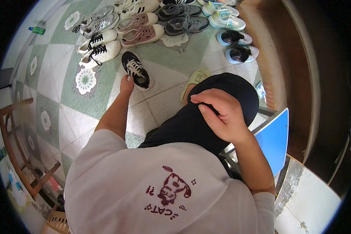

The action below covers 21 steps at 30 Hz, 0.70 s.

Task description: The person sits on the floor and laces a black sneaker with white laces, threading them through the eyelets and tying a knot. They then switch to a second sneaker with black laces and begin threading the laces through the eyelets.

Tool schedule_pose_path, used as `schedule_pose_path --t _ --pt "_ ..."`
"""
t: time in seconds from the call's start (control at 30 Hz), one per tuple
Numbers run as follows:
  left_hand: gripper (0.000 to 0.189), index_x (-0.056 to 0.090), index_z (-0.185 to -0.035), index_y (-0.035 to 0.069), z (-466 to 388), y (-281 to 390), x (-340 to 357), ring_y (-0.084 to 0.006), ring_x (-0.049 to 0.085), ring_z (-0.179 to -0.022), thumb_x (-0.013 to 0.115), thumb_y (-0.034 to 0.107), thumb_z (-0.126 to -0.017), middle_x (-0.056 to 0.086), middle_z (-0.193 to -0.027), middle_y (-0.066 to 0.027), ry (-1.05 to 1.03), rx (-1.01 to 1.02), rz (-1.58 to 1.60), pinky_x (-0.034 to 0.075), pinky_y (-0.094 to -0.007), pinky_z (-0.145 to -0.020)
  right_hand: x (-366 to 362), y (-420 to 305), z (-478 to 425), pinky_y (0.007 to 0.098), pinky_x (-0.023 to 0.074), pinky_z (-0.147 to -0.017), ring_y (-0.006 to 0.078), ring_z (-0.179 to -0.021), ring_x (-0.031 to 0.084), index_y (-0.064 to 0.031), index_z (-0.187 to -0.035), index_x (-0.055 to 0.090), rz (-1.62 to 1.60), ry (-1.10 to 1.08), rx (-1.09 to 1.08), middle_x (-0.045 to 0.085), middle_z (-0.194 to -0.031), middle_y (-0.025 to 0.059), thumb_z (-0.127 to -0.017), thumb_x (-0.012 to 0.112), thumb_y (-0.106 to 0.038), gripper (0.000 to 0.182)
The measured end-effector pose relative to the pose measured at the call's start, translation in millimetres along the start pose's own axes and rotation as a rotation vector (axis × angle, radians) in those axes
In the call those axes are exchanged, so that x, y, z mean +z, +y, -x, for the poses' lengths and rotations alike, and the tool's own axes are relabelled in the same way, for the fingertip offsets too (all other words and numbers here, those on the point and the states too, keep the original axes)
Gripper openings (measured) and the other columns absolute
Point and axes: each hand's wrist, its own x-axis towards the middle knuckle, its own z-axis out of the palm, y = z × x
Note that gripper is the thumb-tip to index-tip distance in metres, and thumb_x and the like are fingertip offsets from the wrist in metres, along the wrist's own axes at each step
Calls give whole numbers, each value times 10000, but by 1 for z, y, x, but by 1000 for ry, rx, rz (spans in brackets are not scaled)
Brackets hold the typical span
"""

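A black sneaker with white laces [135, 70] rests on the tiled floor, its heel end towards me. My left hand [127, 85] is at its left side, thumb against the shoe's edge; the other fingers are mostly hidden, so its hold is unclear. Over my dark-trousered knee, my right hand [222, 112] is held with thumb and fingers curved and a gap between them, nothing in it. White sneakers with black laces [101, 54] stand beyond the black one. A pale green slipper [197, 80] is on the foot beside my knee.
Further pairs stand in rows, among them pink-brown sneakers [143, 33], dark grey sneakers [187, 25], silver shoes [101, 23] and blue-white shoes [241, 54]. A blue board [273, 140] is at my right. A wooden frame [20, 146] and a green bottle [37, 30] lie left.
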Motion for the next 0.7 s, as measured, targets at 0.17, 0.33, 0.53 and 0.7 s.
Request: schedule_pose_path --t 0.17,0.33,0.53,0.7 --pt "688 409 -1169 -46 18 55 13 -356 519 -1054 731 229 -628 544 -1116 -224 -61 -148 -80 402 -380 -912 3 2 12 349 460 -631 284 -718 577 -21 -888 602 -28 138 -48 599 -783 114 -757 587 -38 132" --pt "398 378 -1073 -34 15 70 29 -250 566 -723 573 178 -797 519 -973 -183 -136 -360 287 471 -348 -489 -10 -7 30 306 436 -677 230 -745 566 -8 -917 605 -75 202 -93 609 -829 94 -781 530 49 165" --pt "358 375 -1068 8 10 172 14 -177 530 -678 530 144 -776 500 -937 -119 42 320 591 454 -288 -470 -32 -17 62 334 451 -675 261 -746 572 -13 -892 603 4 450 -67 605 -823 109 -760 560 45 150" --pt "418 352 -1167 10 94 349 -53 -165 507 -853 491 31 -773 491 -1018 -113 -38 655 877 448 -279 -731 -50 -31 90 344 459 -717 280 -793 574 -16 -929 591 89 589 -58 603 -872 120 -758 564 40 182"
